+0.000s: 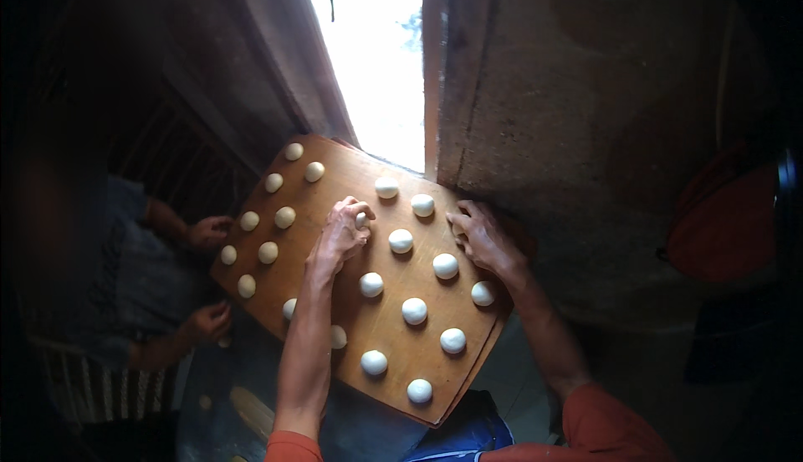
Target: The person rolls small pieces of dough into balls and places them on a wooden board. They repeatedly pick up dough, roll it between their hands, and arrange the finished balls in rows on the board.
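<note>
Rows of round white dough balls (401,240) are spread over a brown wooden board (335,178). My left hand (341,229) is over the middle of the board, its fingers curled round one dough ball (361,220) that partly shows between them. Near the board's far right edge, my right hand (483,236) has its fingers bent down to the surface. Whatever lies under those fingers is mostly hidden. Another dough ball (422,204) sits just left of that hand. My left forearm partly covers a dough ball (289,308).
At the left sits a person in a grey shirt (142,270), one hand (209,232) by the board's edge, the other (209,321) lower down. A dark table (209,378) carries a rolling-pin-like wooden piece (251,412). Beyond the board is a bright opening (376,61); a red round object (723,228) is at right.
</note>
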`<act>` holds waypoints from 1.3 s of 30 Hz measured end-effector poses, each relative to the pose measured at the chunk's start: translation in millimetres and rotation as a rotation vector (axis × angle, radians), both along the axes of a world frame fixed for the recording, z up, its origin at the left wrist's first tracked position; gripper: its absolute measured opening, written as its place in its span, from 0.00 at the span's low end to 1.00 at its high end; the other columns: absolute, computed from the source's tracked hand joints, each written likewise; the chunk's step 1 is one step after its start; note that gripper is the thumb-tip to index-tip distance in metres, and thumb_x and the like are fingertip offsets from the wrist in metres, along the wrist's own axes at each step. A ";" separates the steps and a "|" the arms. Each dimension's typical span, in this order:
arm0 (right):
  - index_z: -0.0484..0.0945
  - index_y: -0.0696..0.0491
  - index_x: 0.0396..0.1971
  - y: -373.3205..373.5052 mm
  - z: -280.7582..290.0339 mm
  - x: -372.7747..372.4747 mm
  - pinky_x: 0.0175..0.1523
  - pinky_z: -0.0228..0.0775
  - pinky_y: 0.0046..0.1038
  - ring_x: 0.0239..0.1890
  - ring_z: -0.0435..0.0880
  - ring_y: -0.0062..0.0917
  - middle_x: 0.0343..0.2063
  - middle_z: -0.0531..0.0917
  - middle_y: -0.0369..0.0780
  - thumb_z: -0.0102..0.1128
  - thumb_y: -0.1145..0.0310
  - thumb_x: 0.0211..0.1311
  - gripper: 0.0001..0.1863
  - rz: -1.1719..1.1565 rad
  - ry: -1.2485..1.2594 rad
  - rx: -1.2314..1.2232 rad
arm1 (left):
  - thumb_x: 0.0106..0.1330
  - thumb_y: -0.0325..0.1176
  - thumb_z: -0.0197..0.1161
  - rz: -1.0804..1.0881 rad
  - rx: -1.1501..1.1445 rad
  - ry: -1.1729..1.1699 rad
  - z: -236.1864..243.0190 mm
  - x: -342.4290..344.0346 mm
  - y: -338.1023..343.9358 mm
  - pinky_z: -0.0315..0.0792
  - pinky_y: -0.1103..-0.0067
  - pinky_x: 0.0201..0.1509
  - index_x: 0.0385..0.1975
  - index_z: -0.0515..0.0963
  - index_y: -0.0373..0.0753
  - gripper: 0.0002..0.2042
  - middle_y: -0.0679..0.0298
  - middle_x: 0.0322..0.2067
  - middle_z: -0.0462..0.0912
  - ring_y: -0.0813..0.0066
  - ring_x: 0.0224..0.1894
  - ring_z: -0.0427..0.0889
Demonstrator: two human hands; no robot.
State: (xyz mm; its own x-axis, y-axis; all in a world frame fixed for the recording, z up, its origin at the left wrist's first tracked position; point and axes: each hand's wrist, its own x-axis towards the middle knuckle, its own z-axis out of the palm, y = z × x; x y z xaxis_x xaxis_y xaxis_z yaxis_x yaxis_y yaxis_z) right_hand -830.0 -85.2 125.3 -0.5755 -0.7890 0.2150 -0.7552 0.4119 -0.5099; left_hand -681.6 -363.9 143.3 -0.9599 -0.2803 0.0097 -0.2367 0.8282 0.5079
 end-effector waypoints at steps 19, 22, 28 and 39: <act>0.73 0.54 0.44 15.8 -87.7 426.1 0.53 0.69 0.49 0.52 0.74 0.45 0.47 0.72 0.47 0.67 0.55 0.61 0.21 0.657 0.190 0.025 | 0.67 0.36 0.73 1.496 -0.121 0.193 -145.4 630.5 300.2 0.69 0.59 0.54 0.44 0.69 0.32 0.19 0.55 0.41 0.72 0.55 0.46 0.73; 0.73 0.56 0.43 15.2 -100.8 483.0 0.53 0.65 0.50 0.51 0.73 0.44 0.43 0.74 0.48 0.76 0.55 0.54 0.26 0.706 -0.055 0.060 | 0.68 0.27 0.68 1.541 0.043 0.361 -141.8 552.6 278.7 0.71 0.60 0.52 0.43 0.69 0.35 0.13 0.52 0.40 0.75 0.53 0.45 0.77; 0.74 0.60 0.46 52.2 -114.4 400.9 0.53 0.64 0.43 0.46 0.76 0.42 0.39 0.79 0.47 0.73 0.51 0.55 0.30 1.109 0.118 0.279 | 0.65 0.26 0.69 1.096 -0.133 0.283 -122.9 604.4 306.9 0.69 0.57 0.48 0.39 0.67 0.39 0.14 0.54 0.35 0.74 0.51 0.41 0.76; 0.73 0.60 0.42 9.4 -113.5 399.9 0.51 0.67 0.48 0.43 0.75 0.45 0.35 0.75 0.47 0.72 0.58 0.57 0.23 0.962 0.101 0.190 | 0.63 0.25 0.70 1.176 -0.094 0.277 -138.8 598.3 297.2 0.69 0.57 0.46 0.38 0.68 0.39 0.14 0.56 0.35 0.73 0.52 0.38 0.75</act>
State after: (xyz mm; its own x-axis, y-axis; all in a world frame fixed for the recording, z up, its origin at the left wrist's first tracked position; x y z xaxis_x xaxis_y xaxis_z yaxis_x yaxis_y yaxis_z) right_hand -430.0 -75.8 11.8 0.3436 -0.9379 0.0486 -0.8476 -0.3320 -0.4139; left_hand -83.3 -66.7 4.4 -0.0816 -0.9669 0.2417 -0.7622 0.2168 0.6099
